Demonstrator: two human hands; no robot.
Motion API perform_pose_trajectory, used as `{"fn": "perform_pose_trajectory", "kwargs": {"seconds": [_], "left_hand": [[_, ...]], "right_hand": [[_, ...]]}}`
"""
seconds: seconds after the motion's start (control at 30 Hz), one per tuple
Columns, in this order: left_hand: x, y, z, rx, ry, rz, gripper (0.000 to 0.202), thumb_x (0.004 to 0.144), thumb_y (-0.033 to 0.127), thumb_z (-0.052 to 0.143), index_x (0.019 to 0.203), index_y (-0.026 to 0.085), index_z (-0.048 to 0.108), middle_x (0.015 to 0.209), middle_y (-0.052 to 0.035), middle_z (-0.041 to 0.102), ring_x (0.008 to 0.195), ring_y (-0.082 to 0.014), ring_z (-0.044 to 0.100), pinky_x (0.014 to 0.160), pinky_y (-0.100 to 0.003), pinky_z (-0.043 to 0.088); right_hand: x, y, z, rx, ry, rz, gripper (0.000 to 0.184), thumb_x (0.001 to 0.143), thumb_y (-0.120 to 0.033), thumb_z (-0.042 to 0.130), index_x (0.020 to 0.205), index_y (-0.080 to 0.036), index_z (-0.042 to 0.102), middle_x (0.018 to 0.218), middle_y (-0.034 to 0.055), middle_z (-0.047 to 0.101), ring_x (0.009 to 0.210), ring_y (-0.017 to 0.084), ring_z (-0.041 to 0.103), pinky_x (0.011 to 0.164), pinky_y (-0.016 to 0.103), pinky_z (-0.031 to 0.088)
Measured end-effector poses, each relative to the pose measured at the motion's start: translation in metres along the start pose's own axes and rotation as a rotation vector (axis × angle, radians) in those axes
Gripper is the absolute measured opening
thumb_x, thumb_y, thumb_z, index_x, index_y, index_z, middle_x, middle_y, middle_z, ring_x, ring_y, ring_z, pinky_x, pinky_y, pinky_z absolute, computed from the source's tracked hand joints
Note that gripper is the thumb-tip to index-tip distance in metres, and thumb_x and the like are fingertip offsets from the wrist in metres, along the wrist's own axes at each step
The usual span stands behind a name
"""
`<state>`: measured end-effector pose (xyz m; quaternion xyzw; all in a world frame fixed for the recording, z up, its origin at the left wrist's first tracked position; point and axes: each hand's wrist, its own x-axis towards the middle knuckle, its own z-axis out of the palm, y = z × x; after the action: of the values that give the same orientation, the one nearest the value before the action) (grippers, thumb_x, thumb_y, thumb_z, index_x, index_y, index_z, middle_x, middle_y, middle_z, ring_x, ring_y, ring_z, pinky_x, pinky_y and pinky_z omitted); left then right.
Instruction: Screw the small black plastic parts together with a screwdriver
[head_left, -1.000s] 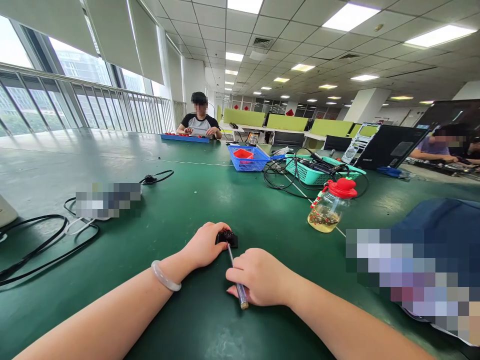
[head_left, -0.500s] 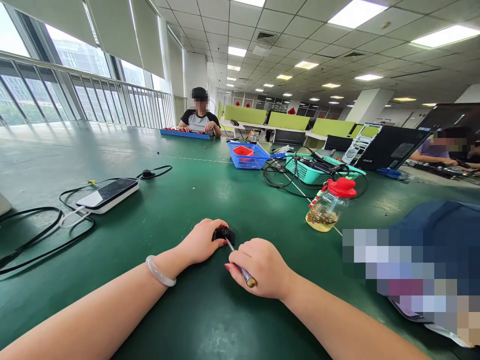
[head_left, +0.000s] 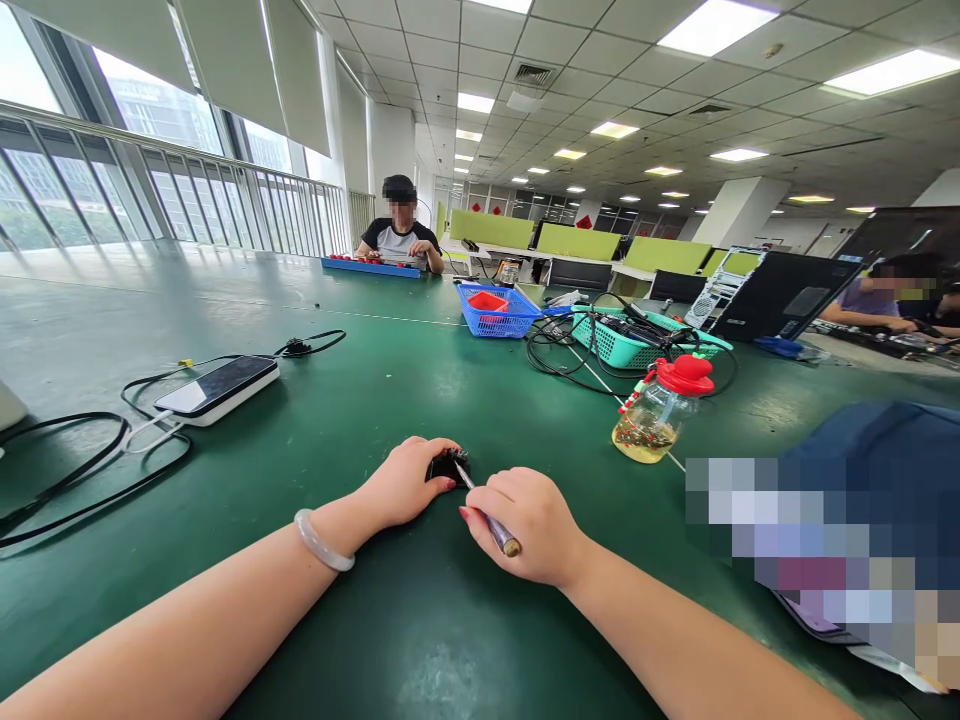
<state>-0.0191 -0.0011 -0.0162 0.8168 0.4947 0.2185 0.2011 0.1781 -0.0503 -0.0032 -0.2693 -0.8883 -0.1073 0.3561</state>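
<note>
My left hand [head_left: 409,482] is closed around a small black part [head_left: 450,466] resting on the green table [head_left: 360,390]. Thumb and fingers grip its left side, so its exact kind does not show. In my right hand [head_left: 529,525] is a screwdriver [head_left: 486,512] with a slim metal shaft and a brownish handle end. Its shaft slants up and left, and the tip meets the top of the black part or lies just over it. A pale bangle [head_left: 322,542] circles my left wrist.
Left lies a white device with a dark screen [head_left: 221,388] and black cables [head_left: 67,500]. Ahead are a blue basket [head_left: 499,318], a teal basket of electronics [head_left: 619,350] and a red-lidded jar [head_left: 651,430]. Dark blue fabric [head_left: 892,470] is at right. Another person [head_left: 401,235] sits across.
My right hand and the screwdriver have shifted slightly up and to the right, the tip moving with them over the black part. My left hand keeps its hold in nearly the same place.
</note>
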Motion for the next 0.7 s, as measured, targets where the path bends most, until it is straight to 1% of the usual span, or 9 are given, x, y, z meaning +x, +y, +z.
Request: {"fn": "perform_pose_trajectory", "kwargs": {"seconds": [0.07, 0.13, 0.23, 0.3, 0.33, 0.4, 0.47, 0.57, 0.7], "left_hand": [[0.000, 0.000, 0.000, 0.000, -0.003, 0.002, 0.040, 0.080, 0.028, 0.061, 0.120, 0.026, 0.060, 0.116, -0.0050, 0.068, 0.111, -0.0251, 0.057, 0.101, -0.042, 0.045], [0.000, -0.001, 0.000, 0.004, -0.013, 0.008, 0.041, 0.080, 0.028, 0.062, 0.121, 0.025, 0.060, 0.117, -0.0056, 0.068, 0.112, -0.0259, 0.057, 0.102, -0.043, 0.044], [0.000, 0.000, 0.001, 0.019, -0.016, 0.016, 0.044, 0.081, 0.028, 0.061, 0.125, 0.024, 0.058, 0.120, -0.0068, 0.067, 0.114, -0.0268, 0.056, 0.103, -0.044, 0.043], [-0.001, 0.000, 0.001, 0.033, -0.017, 0.029, 0.045, 0.082, 0.028, 0.059, 0.127, 0.025, 0.057, 0.121, -0.0069, 0.067, 0.115, -0.0270, 0.056, 0.103, -0.044, 0.043], [-0.002, 0.001, 0.001, 0.043, -0.019, 0.038, 0.045, 0.082, 0.027, 0.058, 0.127, 0.024, 0.057, 0.121, -0.0070, 0.067, 0.115, -0.0271, 0.056, 0.103, -0.044, 0.043], [-0.003, 0.001, 0.001, 0.063, -0.026, 0.055, 0.047, 0.081, 0.027, 0.058, 0.128, 0.023, 0.057, 0.122, -0.0077, 0.067, 0.117, -0.0275, 0.055, 0.104, -0.044, 0.043], [-0.003, 0.001, 0.001, 0.073, -0.035, 0.064, 0.048, 0.081, 0.027, 0.059, 0.128, 0.021, 0.056, 0.121, -0.0085, 0.066, 0.116, -0.0276, 0.055, 0.104, -0.044, 0.043], [-0.002, 0.000, 0.002, 0.066, -0.031, 0.063, 0.048, 0.081, 0.027, 0.060, 0.129, 0.021, 0.056, 0.121, -0.0086, 0.066, 0.115, -0.0272, 0.056, 0.103, -0.044, 0.044], [-0.002, -0.002, 0.004, 0.048, -0.018, 0.059, 0.048, 0.080, 0.027, 0.061, 0.128, 0.022, 0.056, 0.122, -0.0075, 0.066, 0.115, -0.0265, 0.057, 0.103, -0.042, 0.044]], "right_hand": [[0.000, 0.002, -0.001, 0.105, 0.018, 0.116, 0.020, 0.090, -0.022, 0.048, 0.073, -0.019, 0.058, 0.061, -0.0005, 0.057, 0.054, 0.011, 0.047, 0.057, 0.026, 0.034], [0.001, 0.007, 0.000, 0.229, 0.057, 0.295, 0.021, 0.091, -0.024, 0.047, 0.074, -0.020, 0.057, 0.062, -0.0008, 0.058, 0.054, 0.011, 0.048, 0.056, 0.024, 0.037], [0.000, 0.016, 0.003, 0.365, 0.115, 0.567, 0.025, 0.092, -0.033, 0.047, 0.072, -0.021, 0.056, 0.059, -0.0023, 0.054, 0.052, 0.010, 0.046, 0.051, 0.023, 0.037], [-0.001, 0.022, 0.005, 0.452, 0.147, 0.686, 0.022, 0.091, -0.037, 0.051, 0.078, -0.021, 0.059, 0.061, -0.0021, 0.055, 0.052, 0.011, 0.047, 0.050, 0.023, 0.039], [-0.001, 0.024, 0.006, 0.498, 0.159, 0.719, 0.019, 0.089, -0.037, 0.053, 0.085, -0.020, 0.061, 0.065, -0.0011, 0.058, 0.054, 0.011, 0.050, 0.052, 0.023, 0.042], [-0.002, 0.024, 0.008, 0.570, 0.175, 0.730, 0.022, 0.087, -0.036, 0.056, 0.102, -0.020, 0.062, 0.080, 0.0026, 0.065, 0.062, 0.014, 0.057, 0.060, 0.026, 0.048], [-0.002, 0.023, 0.008, 0.586, 0.185, 0.695, 0.027, 0.087, -0.034, 0.055, 0.110, -0.020, 0.062, 0.089, 0.0051, 0.067, 0.071, 0.016, 0.061, 0.068, 0.029, 0.051], [-0.003, 0.019, 0.006, 0.514, 0.197, 0.661, 0.023, 0.091, -0.035, 0.049, 0.098, -0.021, 0.065, 0.081, 0.0043, 0.065, 0.072, 0.017, 0.061, 0.065, 0.029, 0.049], [-0.004, 0.019, 0.002, 0.474, 0.216, 0.673, 0.029, 0.094, -0.039, 0.044, 0.083, -0.020, 0.063, 0.068, 0.0026, 0.059, 0.068, 0.018, 0.058, 0.057, 0.027, 0.043]]}}
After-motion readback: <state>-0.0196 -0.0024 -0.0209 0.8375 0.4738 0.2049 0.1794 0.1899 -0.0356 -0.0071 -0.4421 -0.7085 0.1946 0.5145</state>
